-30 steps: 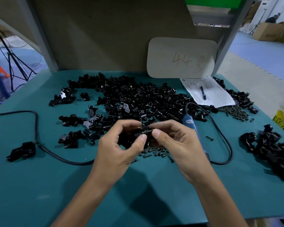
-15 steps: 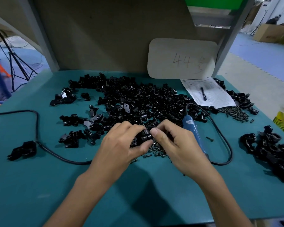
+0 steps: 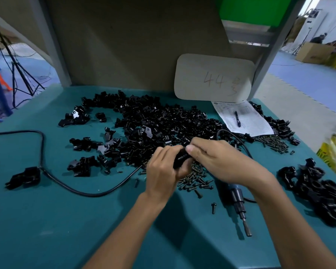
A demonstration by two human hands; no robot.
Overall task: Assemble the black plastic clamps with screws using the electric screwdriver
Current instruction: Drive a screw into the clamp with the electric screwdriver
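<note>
**Head view: clamp pinched between both hands above the screws**

A black clamp [image 3: 180, 158] is held just over the table, centre frame, above scattered screws [image 3: 196, 179]. It is gripped by the left hand [image 3: 163, 171], fingers curled round its lower end, and pinched at the upper end by the thumb and fingers of the right hand [image 3: 217, 162]. Its long axis is seen running from lower left up to the right; finer detail is hidden by the fingers.

The screwdriver [image 3: 237, 199] is left lying on the green table [image 3: 47, 220] under the right wrist. Its long axis runs far to near and its bit is pointed at the near edge, a touch rightward. Its blue body is partly covered by the arm.

Loose parts [image 3: 159, 125] are piled behind the hands, and a side heap [image 3: 318, 189] is set near the right edge. A cable [image 3: 66, 183] is looped across the left. Further back, a paper [image 3: 248, 125] with a pen [image 3: 237, 119] is laid beside a card [image 3: 213, 78] marked "44", propped against a brown panel. Blue floor, a tripod [image 3: 17, 70] and a box [image 3: 312, 53] are glimpsed beyond.
</note>
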